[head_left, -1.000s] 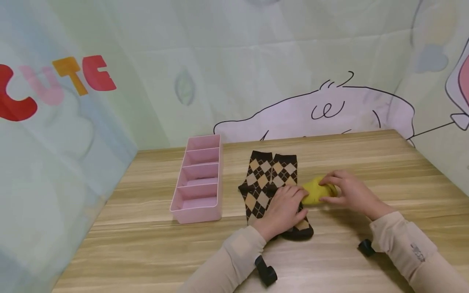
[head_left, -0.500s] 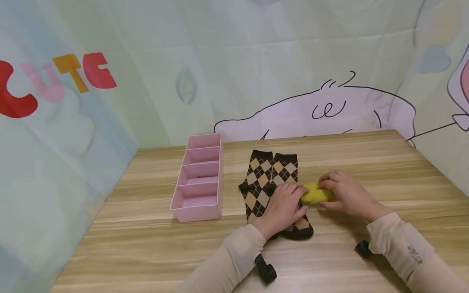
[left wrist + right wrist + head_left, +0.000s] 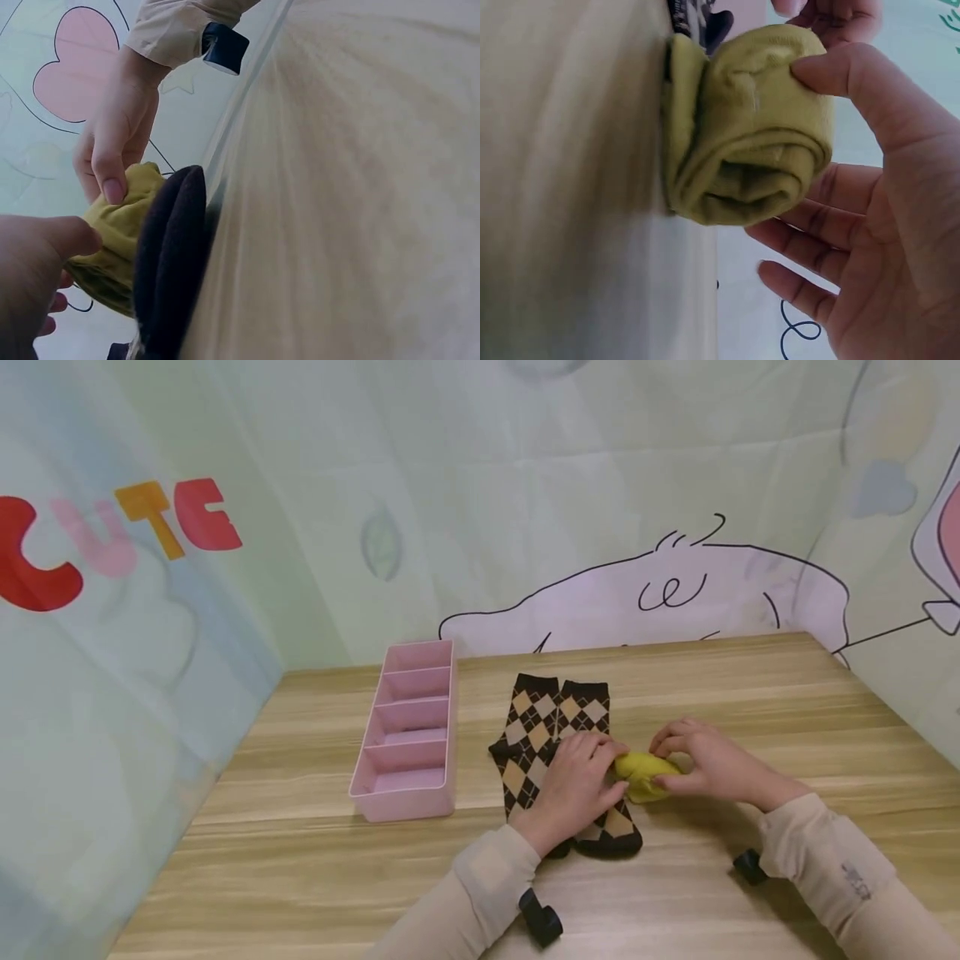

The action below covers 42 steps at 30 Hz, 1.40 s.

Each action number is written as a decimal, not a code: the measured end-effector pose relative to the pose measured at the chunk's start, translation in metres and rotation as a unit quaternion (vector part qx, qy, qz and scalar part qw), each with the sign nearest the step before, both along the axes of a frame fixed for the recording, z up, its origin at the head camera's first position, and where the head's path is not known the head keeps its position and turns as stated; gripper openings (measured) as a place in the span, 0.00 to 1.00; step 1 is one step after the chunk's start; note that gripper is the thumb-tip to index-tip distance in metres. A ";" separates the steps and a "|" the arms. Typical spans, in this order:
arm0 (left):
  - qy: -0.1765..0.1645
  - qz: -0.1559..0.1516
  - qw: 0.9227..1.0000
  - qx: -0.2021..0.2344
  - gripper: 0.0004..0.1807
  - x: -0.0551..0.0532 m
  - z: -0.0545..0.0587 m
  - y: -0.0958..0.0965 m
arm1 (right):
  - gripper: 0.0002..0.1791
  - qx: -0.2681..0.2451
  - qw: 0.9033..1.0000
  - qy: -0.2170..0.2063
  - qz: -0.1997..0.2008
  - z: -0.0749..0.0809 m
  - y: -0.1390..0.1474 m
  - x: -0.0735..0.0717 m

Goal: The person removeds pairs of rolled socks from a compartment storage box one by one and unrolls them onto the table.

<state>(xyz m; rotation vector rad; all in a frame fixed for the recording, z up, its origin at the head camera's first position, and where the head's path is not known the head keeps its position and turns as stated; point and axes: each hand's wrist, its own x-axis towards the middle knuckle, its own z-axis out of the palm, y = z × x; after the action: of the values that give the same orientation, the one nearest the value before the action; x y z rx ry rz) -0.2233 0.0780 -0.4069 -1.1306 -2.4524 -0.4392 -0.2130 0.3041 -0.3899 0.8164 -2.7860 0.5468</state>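
A rolled-up yellow sock (image 3: pixel 643 774) lies between my two hands, its coiled end (image 3: pixel 742 187) facing the right wrist view. My left hand (image 3: pixel 573 789) pinches the roll's left end, thumb (image 3: pixel 71 236) on the near side and fingertips behind. From the right, my right hand (image 3: pixel 712 764) holds the roll, thumb (image 3: pixel 829 69) on one side and fingers on the other. Under my left hand lie two black-and-tan argyle socks (image 3: pixel 534 722), flat and side by side, partly hidden by it. Their dark toe (image 3: pixel 171 255) stands close to the yellow roll in the left wrist view.
A pink organizer box (image 3: pixel 408 804) with several compartments stands left of the argyle socks on the wood-grain table (image 3: pixel 300 877). A printed cloth backdrop (image 3: pixel 480 527) rises behind the table and along its sides. Black straps (image 3: pixel 542 920) hang at both wrists.
The yellow sock's loose right end has been tucked in, and the roll now looks more compact and turned slightly toward me. My right fingers have shifted on it; my left hand stays nearly in place.
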 end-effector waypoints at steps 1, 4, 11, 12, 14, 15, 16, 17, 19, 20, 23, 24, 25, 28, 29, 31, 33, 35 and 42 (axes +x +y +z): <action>0.001 0.001 1.000 0.001 0.21 0.000 0.000 0.000 | 0.10 0.000 1.000 -0.006 0.000 0.001 0.000 0.000; 0.011 0.002 1.000 0.008 0.20 0.001 -0.001 -0.001 | 0.10 0.001 1.000 -0.019 0.003 0.003 0.000 -0.002; 0.043 0.000 0.999 0.016 0.13 0.006 -0.003 -0.002 | 0.12 0.006 0.999 -0.047 -0.002 0.003 0.000 -0.010; 0.045 0.000 0.999 0.013 0.13 0.007 -0.003 -0.003 | 0.12 0.005 0.999 -0.050 -0.003 0.003 0.000 -0.011; 0.050 0.001 0.999 -0.001 0.12 0.008 -0.004 -0.003 | 0.13 0.004 0.998 -0.058 -0.008 0.003 -0.001 -0.014; 0.051 -0.001 0.999 -0.011 0.12 0.009 -0.005 -0.003 | 0.13 0.003 0.998 -0.062 -0.012 0.003 -0.001 -0.015; 0.050 -0.002 0.998 -0.025 0.11 0.009 -0.006 -0.003 | 0.14 0.002 0.998 -0.065 -0.017 0.004 -0.001 -0.016; 0.049 -0.002 0.998 -0.042 0.11 0.009 -0.007 -0.004 | 0.14 0.000 0.998 -0.067 -0.021 0.004 -0.001 -0.017; 0.041 -0.003 0.996 -0.076 0.12 0.010 -0.008 -0.004 | 0.15 -0.003 0.997 -0.068 -0.029 0.004 -0.002 -0.020; 0.036 -0.003 0.995 -0.093 0.12 0.010 -0.009 -0.004 | 0.15 -0.006 0.997 -0.068 -0.031 0.004 -0.002 -0.021; 0.020 0.000 0.992 -0.128 0.15 0.010 -0.011 -0.004 | 0.15 -0.018 0.997 -0.062 -0.035 0.004 -0.002 -0.024; 0.016 0.000 0.991 -0.136 0.15 0.011 -0.012 -0.004 | 0.15 -0.021 0.997 -0.061 -0.037 0.005 -0.003 -0.025; 0.011 0.000 0.990 -0.143 0.16 0.011 -0.013 -0.004 | 0.14 -0.023 0.997 -0.058 -0.039 0.005 -0.003 -0.025; 0.003 -0.001 0.987 -0.162 0.19 0.011 -0.014 -0.003 | 0.13 -0.029 0.998 -0.046 -0.042 0.005 -0.004 -0.027; 0.000 -0.003 0.986 -0.166 0.20 0.011 -0.015 -0.002 | 0.12 -0.030 0.998 -0.040 -0.044 0.005 -0.004 -0.028; -0.006 -0.005 0.985 -0.173 0.21 0.011 -0.015 -0.001 | 0.10 -0.031 0.998 -0.026 -0.048 0.004 -0.005 -0.029; -0.010 -0.006 0.984 -0.177 0.22 0.012 -0.015 0.000 | 0.09 -0.036 0.998 -0.011 -0.049 0.002 -0.005 -0.030; -0.012 -0.007 0.984 -0.180 0.21 0.013 -0.015 0.001 | 0.07 -0.038 0.998 0.002 -0.050 0.000 -0.005 -0.030; 0.001 -0.011 0.981 -0.196 0.18 0.015 -0.015 0.003 | 0.04 -0.041 0.997 0.046 -0.049 -0.005 -0.003 -0.028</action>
<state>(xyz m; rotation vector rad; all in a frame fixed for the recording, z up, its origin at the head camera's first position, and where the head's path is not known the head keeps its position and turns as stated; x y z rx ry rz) -0.2087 0.0809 -0.4216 -1.3046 -2.5958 0.0473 -0.2409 0.3012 -0.3950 0.6656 -2.6848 0.5869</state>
